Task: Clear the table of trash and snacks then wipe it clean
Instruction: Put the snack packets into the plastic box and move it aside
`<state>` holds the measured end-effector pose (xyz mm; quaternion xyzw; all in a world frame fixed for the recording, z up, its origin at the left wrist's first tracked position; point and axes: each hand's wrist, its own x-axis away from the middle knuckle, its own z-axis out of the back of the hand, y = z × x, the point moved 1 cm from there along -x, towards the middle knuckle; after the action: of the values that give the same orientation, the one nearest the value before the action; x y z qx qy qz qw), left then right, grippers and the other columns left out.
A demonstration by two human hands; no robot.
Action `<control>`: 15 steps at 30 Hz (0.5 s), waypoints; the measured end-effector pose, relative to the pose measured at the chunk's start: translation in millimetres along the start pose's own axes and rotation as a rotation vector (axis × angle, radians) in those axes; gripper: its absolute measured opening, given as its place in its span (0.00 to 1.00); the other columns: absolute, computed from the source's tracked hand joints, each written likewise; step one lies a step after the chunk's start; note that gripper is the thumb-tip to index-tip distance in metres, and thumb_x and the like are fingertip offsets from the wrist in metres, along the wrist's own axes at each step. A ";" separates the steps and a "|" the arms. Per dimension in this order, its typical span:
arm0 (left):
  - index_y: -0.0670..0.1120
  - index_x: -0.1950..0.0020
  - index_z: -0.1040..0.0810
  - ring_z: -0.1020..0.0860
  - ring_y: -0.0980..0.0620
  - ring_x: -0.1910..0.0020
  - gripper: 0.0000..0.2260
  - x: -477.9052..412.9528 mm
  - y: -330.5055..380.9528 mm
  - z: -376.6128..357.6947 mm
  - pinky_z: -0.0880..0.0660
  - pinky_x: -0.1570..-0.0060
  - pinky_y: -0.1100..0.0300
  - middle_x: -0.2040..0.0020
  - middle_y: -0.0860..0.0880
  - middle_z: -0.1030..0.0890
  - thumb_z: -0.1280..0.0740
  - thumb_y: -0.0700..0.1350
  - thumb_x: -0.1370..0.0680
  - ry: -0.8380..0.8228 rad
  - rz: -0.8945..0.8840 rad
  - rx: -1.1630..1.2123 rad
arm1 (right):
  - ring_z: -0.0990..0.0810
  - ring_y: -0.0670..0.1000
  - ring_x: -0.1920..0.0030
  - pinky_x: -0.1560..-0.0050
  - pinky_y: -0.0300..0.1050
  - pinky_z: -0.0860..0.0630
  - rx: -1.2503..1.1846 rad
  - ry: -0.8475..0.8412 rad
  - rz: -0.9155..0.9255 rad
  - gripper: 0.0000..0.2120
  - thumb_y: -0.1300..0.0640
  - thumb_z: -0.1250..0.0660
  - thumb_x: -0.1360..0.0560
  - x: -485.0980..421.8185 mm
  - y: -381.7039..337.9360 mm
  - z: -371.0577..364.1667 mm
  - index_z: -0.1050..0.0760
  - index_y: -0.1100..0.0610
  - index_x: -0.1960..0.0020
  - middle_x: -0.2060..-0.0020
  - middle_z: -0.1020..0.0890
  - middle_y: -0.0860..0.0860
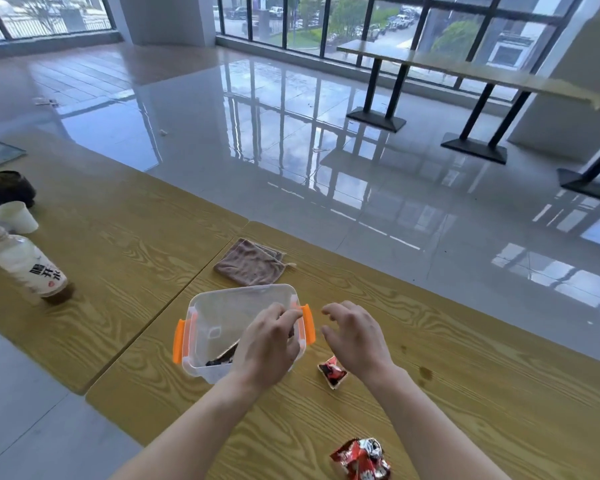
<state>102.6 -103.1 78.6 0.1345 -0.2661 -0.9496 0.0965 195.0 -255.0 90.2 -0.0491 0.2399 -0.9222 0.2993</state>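
Observation:
A clear plastic box (222,313) with orange latches stands on the wooden table (465,393). My left hand (269,344) reaches into the box from the near right side, fingers closed on a dark snack packet (222,358) whose end shows low inside the box. To the right of the box, my right hand (355,337) hovers with fingers spread and holds nothing. Just below it lies a small red and white snack packet (333,374). A crumpled red wrapper (361,459) lies at the near edge. A folded brown cloth (250,263) rests beyond the box.
At the left of the table stand a plastic bottle (25,265) with a white label, a white paper cup (16,216) and a dark pot (9,190). Small dark stains (425,374) mark the wood on the right. Glossy floor and other tables lie beyond.

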 end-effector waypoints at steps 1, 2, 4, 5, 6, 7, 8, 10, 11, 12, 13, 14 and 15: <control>0.46 0.38 0.21 0.23 0.44 0.49 0.16 1.3 8.8 -3.4 0.25 0.50 0.49 0.47 0.46 0.22 0.33 0.40 0.26 -0.005 -0.023 0.010 | 0.22 0.52 0.43 0.48 0.45 0.25 0.001 -0.006 -0.029 0.16 0.55 0.31 0.23 6.8 7.8 2.4 0.22 0.52 0.36 0.46 0.18 0.50; 0.46 0.37 0.22 0.23 0.44 0.47 0.17 3.0 17.1 -7.9 0.25 0.49 0.49 0.45 0.46 0.22 0.33 0.40 0.26 -0.012 -0.045 0.021 | 0.22 0.52 0.42 0.47 0.45 0.25 0.001 -0.013 -0.058 0.17 0.54 0.31 0.23 13.6 15.6 4.1 0.22 0.51 0.35 0.46 0.19 0.50; 0.46 0.36 0.23 0.24 0.45 0.45 0.18 8.1 32.5 -19.4 0.25 0.47 0.50 0.44 0.46 0.22 0.32 0.40 0.26 -0.033 -0.094 0.037 | 0.23 0.53 0.42 0.46 0.47 0.25 0.001 -0.033 -0.110 0.17 0.52 0.32 0.24 27.2 31.4 5.2 0.22 0.51 0.35 0.45 0.19 0.50; 0.46 0.36 0.23 0.24 0.46 0.45 0.18 11.9 39.2 -26.9 0.25 0.47 0.51 0.45 0.47 0.22 0.32 0.40 0.26 -0.050 -0.125 0.041 | 0.23 0.53 0.42 0.45 0.47 0.25 0.003 -0.046 -0.133 0.18 0.51 0.32 0.24 34.7 39.3 4.4 0.23 0.51 0.35 0.45 0.19 0.50; 0.46 0.37 0.22 0.24 0.47 0.46 0.18 15.8 44.4 -35.5 0.25 0.47 0.52 0.46 0.47 0.22 0.32 0.40 0.26 -0.068 -0.156 0.042 | 0.23 0.53 0.41 0.44 0.47 0.25 0.006 -0.066 -0.154 0.18 0.51 0.32 0.24 42.6 47.1 2.3 0.23 0.51 0.34 0.44 0.20 0.50; 0.46 0.37 0.22 0.24 0.47 0.46 0.17 20.1 48.8 -45.3 0.26 0.48 0.53 0.46 0.47 0.22 0.32 0.40 0.26 -0.090 -0.177 0.041 | 0.24 0.53 0.40 0.42 0.47 0.26 0.009 -0.095 -0.177 0.19 0.50 0.32 0.24 51.7 54.7 -0.8 0.24 0.50 0.33 0.44 0.20 0.50; 0.47 0.37 0.22 0.24 0.47 0.47 0.17 24.2 51.1 -54.6 0.26 0.48 0.54 0.46 0.48 0.22 0.32 0.40 0.26 -0.117 -0.180 0.038 | 0.25 0.52 0.39 0.41 0.46 0.27 0.014 -0.130 -0.198 0.20 0.49 0.32 0.24 60.8 61.2 -5.1 0.25 0.50 0.32 0.43 0.21 0.50; 0.48 0.36 0.23 0.25 0.47 0.44 0.18 30.8 53.7 -73.5 0.27 0.46 0.53 0.45 0.48 0.24 0.35 0.41 0.25 -0.199 -0.154 0.014 | 0.28 0.52 0.36 0.37 0.46 0.28 0.028 -0.209 -0.241 0.23 0.48 0.32 0.23 79.1 73.6 -15.0 0.28 0.49 0.30 0.39 0.23 0.50; 0.49 0.35 0.24 0.26 0.47 0.43 0.18 33.3 54.2 -82.8 0.27 0.45 0.53 0.43 0.48 0.25 0.36 0.41 0.25 -0.246 -0.140 -0.006 | 0.30 0.52 0.35 0.35 0.46 0.29 0.032 -0.240 -0.261 0.24 0.47 0.33 0.23 88.2 79.4 -19.5 0.29 0.47 0.29 0.38 0.25 0.49; 0.49 0.34 0.25 0.27 0.46 0.41 0.19 35.2 53.6 -91.1 0.27 0.43 0.52 0.41 0.47 0.26 0.37 0.41 0.25 -0.294 -0.129 -0.030 | 0.32 0.52 0.34 0.34 0.46 0.31 0.033 -0.262 -0.276 0.25 0.46 0.32 0.24 96.6 84.0 -24.0 0.31 0.47 0.28 0.37 0.27 0.49; 0.49 0.33 0.26 0.28 0.46 0.40 0.20 36.2 52.4 -98.4 0.27 0.42 0.51 0.39 0.46 0.27 0.38 0.40 0.25 -0.340 -0.118 -0.060 | 0.33 0.52 0.33 0.33 0.46 0.32 0.027 -0.279 -0.287 0.26 0.45 0.32 0.24 104.4 87.3 -28.5 0.32 0.46 0.27 0.36 0.28 0.49; 0.49 0.32 0.27 0.29 0.45 0.38 0.21 36.3 50.9 -104.9 0.28 0.41 0.50 0.36 0.45 0.28 0.39 0.40 0.25 -0.382 -0.107 -0.094 | 0.35 0.52 0.33 0.32 0.45 0.33 0.013 -0.293 -0.294 0.28 0.44 0.32 0.25 112.0 89.1 -33.4 0.33 0.46 0.26 0.35 0.29 0.48; 0.48 0.31 0.28 0.30 0.44 0.36 0.21 35.7 49.1 -110.6 0.28 0.40 0.49 0.33 0.44 0.29 0.40 0.39 0.25 -0.420 -0.095 -0.131 | 0.36 0.52 0.32 0.31 0.45 0.34 -0.005 -0.305 -0.301 0.30 0.43 0.31 0.26 119.2 89.5 -38.1 0.34 0.45 0.26 0.33 0.31 0.48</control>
<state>108.2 -206.4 6.4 -0.0603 -0.2115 -0.9755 0.0026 136.1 -371.1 8.1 -0.2242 0.1843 -0.9377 0.1909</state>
